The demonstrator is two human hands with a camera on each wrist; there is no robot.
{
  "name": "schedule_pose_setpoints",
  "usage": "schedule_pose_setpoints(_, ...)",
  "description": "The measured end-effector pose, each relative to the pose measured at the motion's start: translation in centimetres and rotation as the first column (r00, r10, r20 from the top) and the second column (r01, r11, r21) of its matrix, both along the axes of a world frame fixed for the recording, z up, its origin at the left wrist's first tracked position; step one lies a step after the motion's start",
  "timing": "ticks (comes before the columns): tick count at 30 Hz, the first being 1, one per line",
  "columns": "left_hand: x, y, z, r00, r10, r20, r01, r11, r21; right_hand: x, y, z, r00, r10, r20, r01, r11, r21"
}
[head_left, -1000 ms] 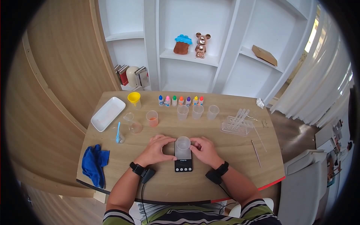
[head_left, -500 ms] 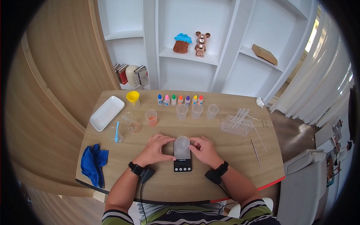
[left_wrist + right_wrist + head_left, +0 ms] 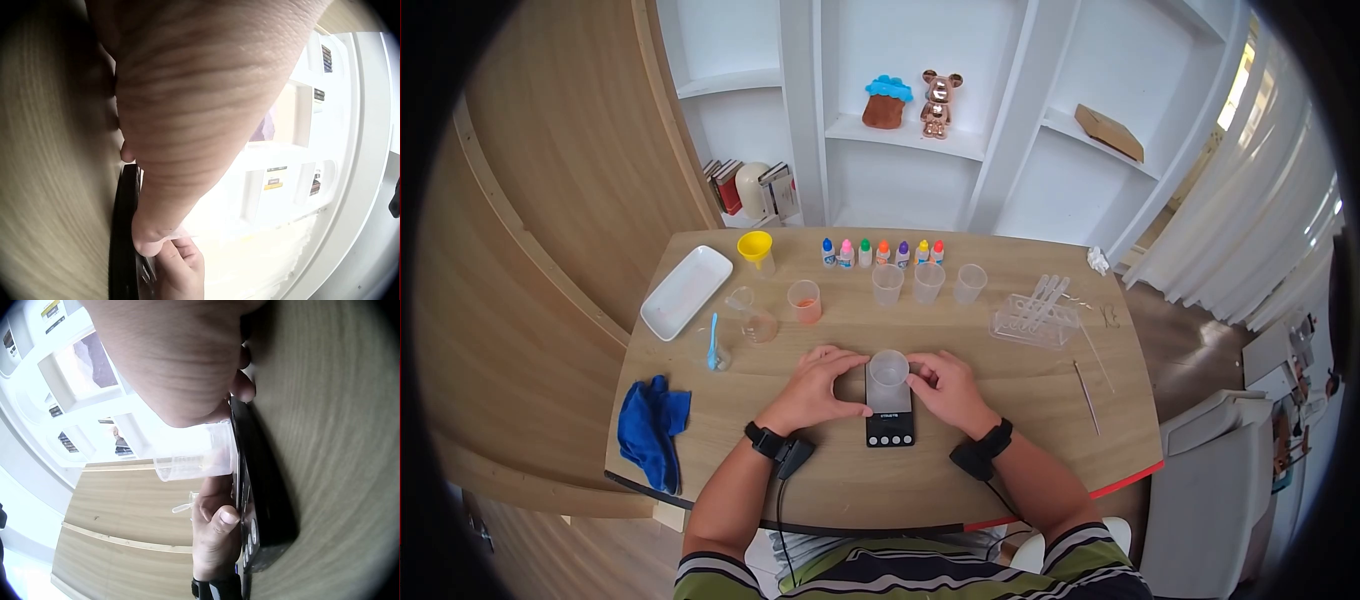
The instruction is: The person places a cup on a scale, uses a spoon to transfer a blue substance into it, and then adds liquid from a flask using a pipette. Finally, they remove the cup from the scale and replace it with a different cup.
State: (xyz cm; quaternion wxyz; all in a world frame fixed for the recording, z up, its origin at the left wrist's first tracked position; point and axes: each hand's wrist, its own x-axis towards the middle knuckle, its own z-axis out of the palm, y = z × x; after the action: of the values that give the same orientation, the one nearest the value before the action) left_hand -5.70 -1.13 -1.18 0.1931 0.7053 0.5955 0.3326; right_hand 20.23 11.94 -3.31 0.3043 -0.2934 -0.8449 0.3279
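Note:
A black kitchen scale [image 3: 890, 430] with a row of round buttons lies on the table in front of the person. On its grey plate stands a clear plastic cup [image 3: 889, 370], upright. My left hand [image 3: 817, 388] is spread at the scale's left side, thumb tip and fingertips right at its edge. At the opposite edge is my right hand [image 3: 948, 390], thumb beside the cup and fingers bent near the scale's back corner. In the right wrist view the cup [image 3: 197, 464] rises from the plate between both hands. The palm hides most left fingers in the left wrist view.
Behind the scale are a beaker of orange liquid [image 3: 805, 302], a flask [image 3: 757, 325], three clear cups [image 3: 928, 284] and several dropper bottles [image 3: 884, 255]. A tube rack [image 3: 1032, 325] stands right; a white tray [image 3: 687, 293], yellow funnel [image 3: 755, 246] and blue cloth [image 3: 652, 433] are left.
The right hand's fingers have bent a little more beside the cup. Scale, cup and left hand keep their places; the head view has shifted slightly, moving the table upward in the picture.

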Motion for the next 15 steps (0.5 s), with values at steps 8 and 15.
schedule_pose_setpoints(8, 0.03, -0.01, 0.01, 1.0, 0.005, -0.003, -0.005, 1.0, -0.007, -0.05, -0.03, 0.0, 1.0, -0.004, -0.009, 0.004, 1.0, -0.016)
schedule_pose_setpoints(15, 0.17, -0.12, 0.51, 1.0, 0.004, 0.018, -0.003, 0.999, -0.051, 0.01, -0.06, 0.03, 1.0, 0.0, -0.011, 0.0, 1.0, -0.003)
